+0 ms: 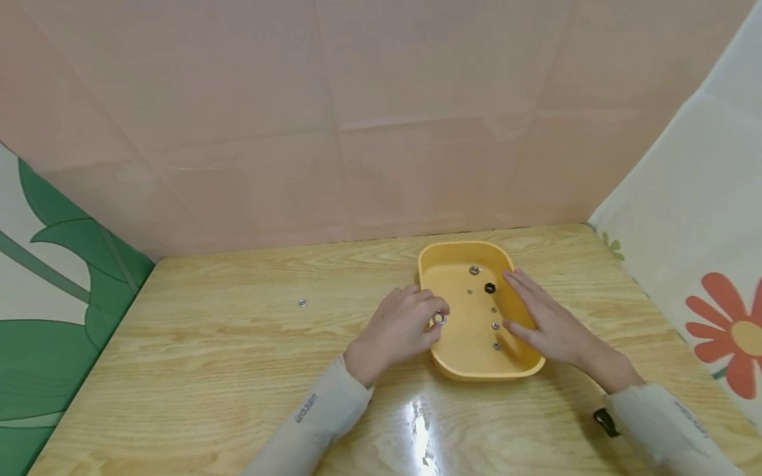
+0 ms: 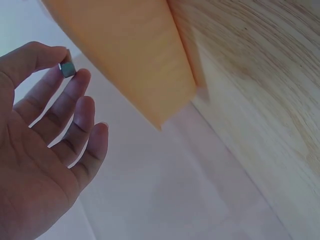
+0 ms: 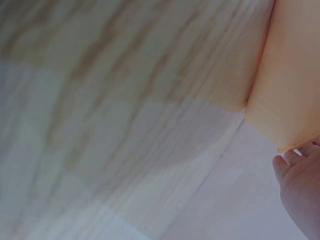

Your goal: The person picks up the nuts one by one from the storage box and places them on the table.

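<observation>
Between thumb and forefinger, my left hand point(image 1: 401, 324) pinches a silver metal nut point(image 1: 438, 318) above the left rim of a yellow tray point(image 1: 458, 367). The left wrist view shows the nut point(image 2: 68, 69) edge-on at the fingertips, the other fingers loosely bent. At the tray's right side, my right hand point(image 1: 550, 327) reaches over the rim with fairly straight fingers and nothing visible in them. Inside the tray lie a black nut point(image 1: 490, 288), a silver nut point(image 1: 474, 270) near the far end and several smaller metal nuts point(image 1: 495, 325).
Left of the tray, a small silver nut point(image 1: 301, 302) lies on the wooden table point(image 1: 226, 357). A black object point(image 1: 606, 422) shows by the right sleeve, partly covered. A pinkish wall covering point(image 1: 333, 132) rises behind the table.
</observation>
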`<state>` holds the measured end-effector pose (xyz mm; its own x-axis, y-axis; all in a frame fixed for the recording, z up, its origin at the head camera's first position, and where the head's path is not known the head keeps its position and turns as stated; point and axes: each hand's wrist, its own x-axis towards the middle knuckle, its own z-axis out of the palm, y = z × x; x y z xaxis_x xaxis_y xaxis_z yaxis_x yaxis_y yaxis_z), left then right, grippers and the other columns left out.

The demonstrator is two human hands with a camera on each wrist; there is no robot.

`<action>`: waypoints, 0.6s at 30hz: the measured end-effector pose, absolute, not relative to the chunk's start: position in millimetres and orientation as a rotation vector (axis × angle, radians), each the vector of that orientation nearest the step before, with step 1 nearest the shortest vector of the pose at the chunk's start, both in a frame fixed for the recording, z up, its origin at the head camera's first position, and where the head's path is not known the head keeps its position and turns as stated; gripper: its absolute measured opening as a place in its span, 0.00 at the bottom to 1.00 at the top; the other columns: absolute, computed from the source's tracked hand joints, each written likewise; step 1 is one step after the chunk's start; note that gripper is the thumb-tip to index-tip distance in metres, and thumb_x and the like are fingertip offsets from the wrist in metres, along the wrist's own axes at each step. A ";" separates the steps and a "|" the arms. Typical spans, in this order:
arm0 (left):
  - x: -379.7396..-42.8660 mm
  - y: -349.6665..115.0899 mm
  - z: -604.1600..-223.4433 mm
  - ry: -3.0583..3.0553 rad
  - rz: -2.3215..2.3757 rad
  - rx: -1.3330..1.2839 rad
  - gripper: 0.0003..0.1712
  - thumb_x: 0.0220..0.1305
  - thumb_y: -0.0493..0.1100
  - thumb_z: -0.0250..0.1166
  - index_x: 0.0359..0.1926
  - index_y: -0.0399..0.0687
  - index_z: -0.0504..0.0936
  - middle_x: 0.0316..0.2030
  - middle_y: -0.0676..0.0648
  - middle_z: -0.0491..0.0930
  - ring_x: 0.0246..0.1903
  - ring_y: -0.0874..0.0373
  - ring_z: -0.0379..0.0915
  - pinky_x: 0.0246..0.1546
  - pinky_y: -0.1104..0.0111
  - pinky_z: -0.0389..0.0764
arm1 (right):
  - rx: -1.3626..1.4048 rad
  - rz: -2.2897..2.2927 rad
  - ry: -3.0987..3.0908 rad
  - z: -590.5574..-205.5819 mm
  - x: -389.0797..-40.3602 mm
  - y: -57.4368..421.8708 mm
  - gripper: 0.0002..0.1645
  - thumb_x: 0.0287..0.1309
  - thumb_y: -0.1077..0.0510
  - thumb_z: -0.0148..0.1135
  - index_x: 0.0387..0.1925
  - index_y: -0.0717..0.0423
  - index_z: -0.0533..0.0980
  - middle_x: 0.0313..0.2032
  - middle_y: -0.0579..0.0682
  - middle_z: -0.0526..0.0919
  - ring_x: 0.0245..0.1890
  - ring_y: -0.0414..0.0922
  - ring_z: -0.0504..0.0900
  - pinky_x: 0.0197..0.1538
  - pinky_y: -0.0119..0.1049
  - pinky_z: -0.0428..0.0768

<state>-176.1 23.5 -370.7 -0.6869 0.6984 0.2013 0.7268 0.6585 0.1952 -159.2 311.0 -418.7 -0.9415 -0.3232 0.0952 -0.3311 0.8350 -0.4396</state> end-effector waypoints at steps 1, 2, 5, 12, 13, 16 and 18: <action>-176.1 22.6 -370.9 -2.762 -0.400 -1.187 0.12 0.64 0.44 0.65 0.48 0.56 0.85 0.43 0.57 0.86 0.38 0.62 0.74 0.40 0.72 0.73 | 0.534 0.723 -2.992 -418.9 -159.2 311.0 0.50 0.65 0.50 0.61 0.78 0.57 0.45 0.77 0.64 0.46 0.78 0.63 0.44 0.69 0.70 0.53; -176.0 21.6 -371.0 -2.762 -0.403 -1.184 0.12 0.64 0.44 0.65 0.49 0.56 0.85 0.44 0.57 0.85 0.39 0.62 0.74 0.40 0.72 0.73 | 0.535 0.725 -2.990 -419.1 -159.3 311.0 0.50 0.65 0.50 0.61 0.78 0.57 0.45 0.77 0.64 0.46 0.77 0.63 0.44 0.69 0.71 0.53; -176.3 18.7 -371.1 -2.753 -0.411 -1.174 0.12 0.64 0.44 0.65 0.49 0.56 0.85 0.44 0.57 0.86 0.39 0.62 0.75 0.40 0.72 0.74 | 0.538 0.731 -2.986 -419.7 -159.8 311.0 0.50 0.65 0.50 0.61 0.78 0.57 0.45 0.77 0.64 0.46 0.77 0.63 0.44 0.69 0.71 0.53; -179.9 10.9 -371.1 -2.707 -0.421 -1.151 0.12 0.63 0.42 0.66 0.47 0.55 0.86 0.44 0.57 0.87 0.43 0.60 0.78 0.43 0.69 0.77 | 0.543 0.727 -2.983 -419.7 -160.0 310.7 0.50 0.65 0.50 0.61 0.78 0.57 0.45 0.77 0.64 0.46 0.77 0.64 0.45 0.69 0.71 0.53; -180.5 9.8 -371.2 -2.705 -0.425 -1.147 0.12 0.63 0.42 0.66 0.47 0.55 0.86 0.44 0.57 0.87 0.43 0.60 0.78 0.43 0.69 0.77 | 0.544 0.724 -2.985 -419.5 -159.9 310.8 0.50 0.65 0.50 0.61 0.78 0.57 0.45 0.77 0.64 0.46 0.77 0.64 0.45 0.69 0.71 0.53; -181.8 7.1 -371.7 -2.700 -0.433 -1.145 0.11 0.63 0.42 0.66 0.47 0.54 0.86 0.43 0.57 0.86 0.41 0.60 0.77 0.42 0.69 0.77 | 0.545 0.722 -2.984 -419.2 -159.6 311.1 0.50 0.65 0.50 0.61 0.78 0.57 0.45 0.77 0.64 0.46 0.77 0.64 0.45 0.68 0.71 0.54; -182.2 5.6 -372.4 -2.705 -0.440 -1.147 0.11 0.63 0.42 0.66 0.47 0.54 0.86 0.43 0.57 0.86 0.40 0.60 0.77 0.42 0.69 0.77 | 0.543 0.722 -2.985 -419.3 -159.5 311.3 0.50 0.65 0.50 0.61 0.78 0.57 0.45 0.77 0.64 0.46 0.77 0.64 0.45 0.69 0.71 0.54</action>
<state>-182.2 5.6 -372.4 -0.6896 0.6727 0.2683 0.7230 0.6606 0.2021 -159.5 311.3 -419.3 -0.9391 -0.3281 0.1026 -0.3387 0.8323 -0.4388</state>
